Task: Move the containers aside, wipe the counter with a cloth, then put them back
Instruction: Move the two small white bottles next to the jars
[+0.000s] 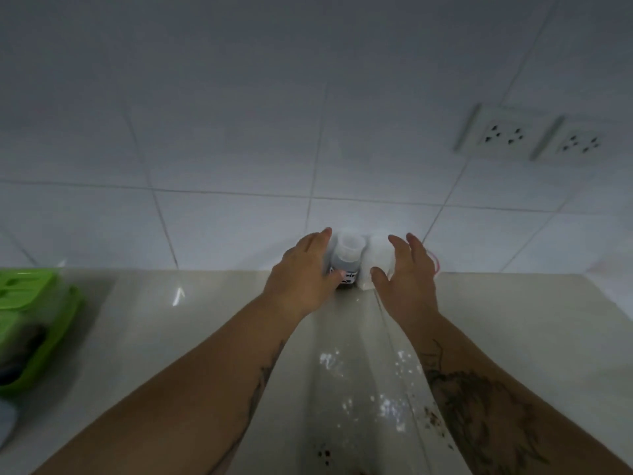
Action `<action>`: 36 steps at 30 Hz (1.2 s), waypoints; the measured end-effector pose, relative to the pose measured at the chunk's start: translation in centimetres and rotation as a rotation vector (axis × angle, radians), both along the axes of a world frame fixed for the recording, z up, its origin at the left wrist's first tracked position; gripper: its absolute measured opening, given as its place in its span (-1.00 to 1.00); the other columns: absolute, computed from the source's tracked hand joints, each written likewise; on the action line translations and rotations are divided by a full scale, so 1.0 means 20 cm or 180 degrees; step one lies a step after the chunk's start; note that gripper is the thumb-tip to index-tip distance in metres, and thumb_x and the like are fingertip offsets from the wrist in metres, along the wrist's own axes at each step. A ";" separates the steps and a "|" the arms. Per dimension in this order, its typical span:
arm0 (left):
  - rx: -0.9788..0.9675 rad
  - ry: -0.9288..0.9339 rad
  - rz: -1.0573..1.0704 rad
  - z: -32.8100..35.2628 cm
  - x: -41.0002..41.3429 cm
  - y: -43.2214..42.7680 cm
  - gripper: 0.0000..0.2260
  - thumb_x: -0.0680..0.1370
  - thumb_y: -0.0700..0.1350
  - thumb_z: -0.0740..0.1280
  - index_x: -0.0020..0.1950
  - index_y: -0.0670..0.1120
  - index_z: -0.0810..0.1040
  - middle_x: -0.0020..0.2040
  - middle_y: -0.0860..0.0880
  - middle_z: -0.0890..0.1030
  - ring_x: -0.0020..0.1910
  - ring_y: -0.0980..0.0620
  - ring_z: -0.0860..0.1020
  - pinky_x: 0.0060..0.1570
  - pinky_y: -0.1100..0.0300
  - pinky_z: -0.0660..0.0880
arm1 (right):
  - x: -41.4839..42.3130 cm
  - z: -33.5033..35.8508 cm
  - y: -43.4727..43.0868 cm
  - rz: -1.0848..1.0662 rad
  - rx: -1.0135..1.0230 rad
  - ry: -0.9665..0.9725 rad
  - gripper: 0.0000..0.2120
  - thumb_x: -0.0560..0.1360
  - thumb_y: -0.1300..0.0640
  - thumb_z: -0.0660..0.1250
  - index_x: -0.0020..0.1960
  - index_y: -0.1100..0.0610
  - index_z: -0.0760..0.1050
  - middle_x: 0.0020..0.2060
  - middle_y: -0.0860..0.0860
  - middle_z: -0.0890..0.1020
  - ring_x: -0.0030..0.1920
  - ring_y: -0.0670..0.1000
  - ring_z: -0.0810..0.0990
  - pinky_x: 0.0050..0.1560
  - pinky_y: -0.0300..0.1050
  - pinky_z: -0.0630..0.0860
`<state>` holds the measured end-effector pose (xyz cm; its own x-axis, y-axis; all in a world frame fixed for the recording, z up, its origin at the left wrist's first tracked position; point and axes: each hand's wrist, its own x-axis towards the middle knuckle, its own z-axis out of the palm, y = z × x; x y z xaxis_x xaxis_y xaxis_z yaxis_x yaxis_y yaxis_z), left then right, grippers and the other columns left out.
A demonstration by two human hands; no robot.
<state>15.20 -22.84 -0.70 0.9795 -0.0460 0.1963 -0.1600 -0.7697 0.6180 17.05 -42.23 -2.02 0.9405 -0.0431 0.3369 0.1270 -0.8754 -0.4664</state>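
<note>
Two small containers stand side by side at the back of the counter [205, 337], against the tiled wall. The left container [347, 257] is a translucent jar with dark contents and a black-and-white label. The right container [378, 258] is white. My left hand [305, 275] wraps around the left jar, thumb on its front and fingers behind it. My right hand [407, 272] is spread around the white container, thumb near its base, fingers apart; contact is unclear. White powder and dark crumbs [394, 406] are scattered on the counter between my forearms.
A green plastic box [34, 334] sits at the counter's left edge. Two wall sockets [527, 138] are on the tiles at upper right. A thin red band [436, 264] shows behind my right hand.
</note>
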 end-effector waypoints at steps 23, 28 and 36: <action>-0.0017 -0.0589 0.0353 -0.03 0.02 0.03 -0.53 0.53 0.06 0.30 0.42 0.08 0.30 0.35 0.03 0.40 0.19 -0.02 0.50 0.09 0.13 0.47 | 0.00 0.03 0.20 0.0333 0.0046 -0.0381 -0.62 0.53 0.09 0.35 0.32 0.06 0.43 0.31 0.08 0.42 0.25 0.09 0.47 0.20 -0.10 0.42; -0.0010 -0.0665 0.0345 0.14 -0.30 0.40 -0.52 0.49 0.09 0.31 0.40 0.15 0.31 0.31 0.10 0.41 0.15 0.05 0.50 0.02 0.21 0.45 | -0.30 0.17 0.47 0.0503 0.0164 -0.0359 -0.60 0.51 0.04 0.35 0.32 0.00 0.41 0.27 0.04 0.44 0.20 0.06 0.48 0.16 -0.11 0.44; 0.0207 -0.0605 0.0568 0.31 -1.05 1.13 -0.50 0.40 0.18 0.26 0.34 0.21 0.35 0.23 0.19 0.44 0.10 0.20 0.45 -0.06 0.23 0.44 | -0.99 0.27 1.12 0.1083 0.0647 -0.0061 -0.58 0.48 0.01 0.38 0.31 -0.10 0.40 0.23 -0.08 0.41 0.07 -0.03 0.51 0.00 -0.17 0.48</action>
